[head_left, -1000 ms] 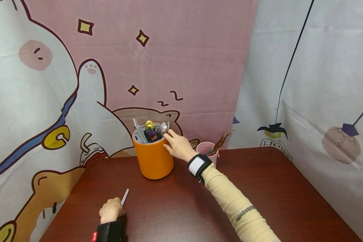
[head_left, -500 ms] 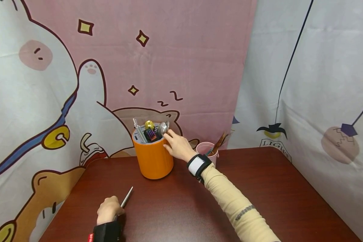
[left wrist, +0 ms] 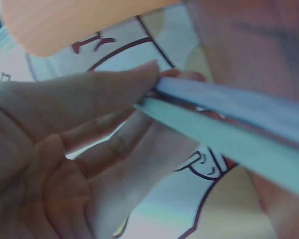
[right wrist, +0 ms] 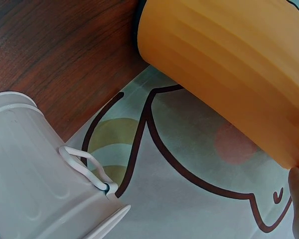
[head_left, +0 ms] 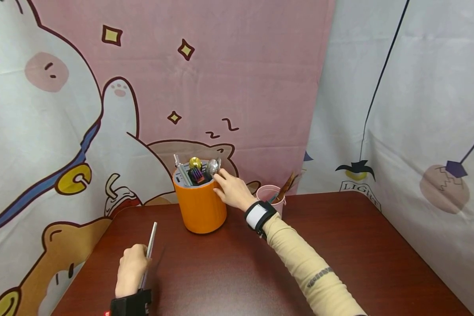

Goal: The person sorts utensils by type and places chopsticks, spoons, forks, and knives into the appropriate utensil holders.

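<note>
In the head view my left hand (head_left: 133, 267) is above the near left of the table, pinching a pair of slim silvery chopsticks (head_left: 152, 237). Their far ends point up and away. Close up in the left wrist view, the two chopsticks (left wrist: 214, 127) meet between thumb and fingers. My right hand (head_left: 234, 191) grips the rim of an orange utensil holder (head_left: 201, 210), fingers at the top edge and thumb against the outside; the fingertips are partly hidden. Inside stand a silver spoon (head_left: 212, 168), a gold spoon (head_left: 195, 163), clear straws (head_left: 183, 172) and a dark patterned item.
A small pink bucket (head_left: 266, 193) with brownish brush-like things (head_left: 287, 186) stands right of the holder, behind my right wrist. Its handle (right wrist: 84, 167) shows in the right wrist view. A printed cloth (head_left: 241, 87) hangs behind the brown table (head_left: 229, 272).
My left hand has risen and moved slightly left and away, lifting the chopsticks and turning them more upright. The right hand stays at the holder's rim.
</note>
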### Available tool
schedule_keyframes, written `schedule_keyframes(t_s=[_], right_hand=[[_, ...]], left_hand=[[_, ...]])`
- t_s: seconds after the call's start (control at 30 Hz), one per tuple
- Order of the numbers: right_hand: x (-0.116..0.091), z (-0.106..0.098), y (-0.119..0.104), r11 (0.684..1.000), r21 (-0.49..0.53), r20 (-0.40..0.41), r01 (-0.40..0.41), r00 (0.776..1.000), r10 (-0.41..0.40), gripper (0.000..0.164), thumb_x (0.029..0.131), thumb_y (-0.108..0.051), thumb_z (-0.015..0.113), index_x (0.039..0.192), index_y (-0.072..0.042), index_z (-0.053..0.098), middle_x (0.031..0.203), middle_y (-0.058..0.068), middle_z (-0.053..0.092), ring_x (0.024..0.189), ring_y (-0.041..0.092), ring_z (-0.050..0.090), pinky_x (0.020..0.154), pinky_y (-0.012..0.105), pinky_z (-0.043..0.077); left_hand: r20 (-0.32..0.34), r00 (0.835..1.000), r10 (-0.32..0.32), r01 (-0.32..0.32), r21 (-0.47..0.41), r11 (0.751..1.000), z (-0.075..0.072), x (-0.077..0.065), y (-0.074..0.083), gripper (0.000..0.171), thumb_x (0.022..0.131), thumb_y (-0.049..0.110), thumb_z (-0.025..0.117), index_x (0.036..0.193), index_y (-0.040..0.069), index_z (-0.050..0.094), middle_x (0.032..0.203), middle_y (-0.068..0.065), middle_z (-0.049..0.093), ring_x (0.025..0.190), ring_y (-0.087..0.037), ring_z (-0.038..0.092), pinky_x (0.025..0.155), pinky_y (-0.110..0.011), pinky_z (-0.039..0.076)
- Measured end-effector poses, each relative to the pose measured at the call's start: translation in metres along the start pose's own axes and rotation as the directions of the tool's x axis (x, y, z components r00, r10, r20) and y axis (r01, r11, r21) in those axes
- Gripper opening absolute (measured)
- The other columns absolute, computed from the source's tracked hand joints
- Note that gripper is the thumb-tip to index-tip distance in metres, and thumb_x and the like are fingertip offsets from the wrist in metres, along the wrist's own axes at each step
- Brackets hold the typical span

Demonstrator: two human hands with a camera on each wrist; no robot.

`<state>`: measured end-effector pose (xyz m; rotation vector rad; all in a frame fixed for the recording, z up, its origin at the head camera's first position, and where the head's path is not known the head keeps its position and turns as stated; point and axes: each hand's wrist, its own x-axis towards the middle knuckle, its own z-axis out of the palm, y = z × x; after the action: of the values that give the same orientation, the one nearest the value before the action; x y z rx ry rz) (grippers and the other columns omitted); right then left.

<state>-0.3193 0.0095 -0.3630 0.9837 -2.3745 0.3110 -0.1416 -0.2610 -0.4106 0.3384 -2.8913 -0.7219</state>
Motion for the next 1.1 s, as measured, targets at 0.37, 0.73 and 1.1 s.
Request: schedule_keyframes(t_s=[0.37,0.73,1.1], right_hand=[[0.0,-0.001,0.0,1.0,-0.002,-0.006,0.009,1.0,-0.009,0.03,0.093,-0.032,0.059,0.116,-0.013,0.054,0.109,0.006,0.05,0.067,0.015,0.055,0.058,0.028,0.048],[0.0,0.0,0.0,1.0,-0.017,-0.018,0.011,1.0,-0.012,0.028,0.093,-0.032,0.059,0.113,-0.014,0.053,0.106,0.004,0.049,0.066,0.014,0.054,0.056,0.027,0.048],[0.0,0.001,0.001,1.0,-0.018,-0.02,0.011,1.0,-0.012,0.028,0.093,-0.031,0.059,0.114,-0.014,0.053,0.107,0.004,0.049,0.068,0.014,0.056,0.059,0.028,0.049]], left_hand=[[-0.332,0.941,0.064,-0.111,-0.125,0.986,-0.003,-0.002,0.026,0.019,0.083,0.002,0.066,0.097,-0.011,0.064,0.085,-0.029,0.068,0.068,-0.037,0.063,0.053,-0.039,0.045],[-0.577,0.783,0.232,-0.396,-0.174,0.902,0.024,0.013,0.042,0.014,0.08,0.0,0.072,0.092,-0.003,0.068,0.078,-0.016,0.072,0.07,-0.03,0.07,0.057,-0.019,0.046],[-0.62,0.734,0.277,-0.462,-0.156,0.873,0.033,0.02,0.04,0.015,0.079,0.001,0.073,0.093,-0.002,0.068,0.079,-0.014,0.072,0.071,-0.028,0.07,0.063,-0.02,0.048]])
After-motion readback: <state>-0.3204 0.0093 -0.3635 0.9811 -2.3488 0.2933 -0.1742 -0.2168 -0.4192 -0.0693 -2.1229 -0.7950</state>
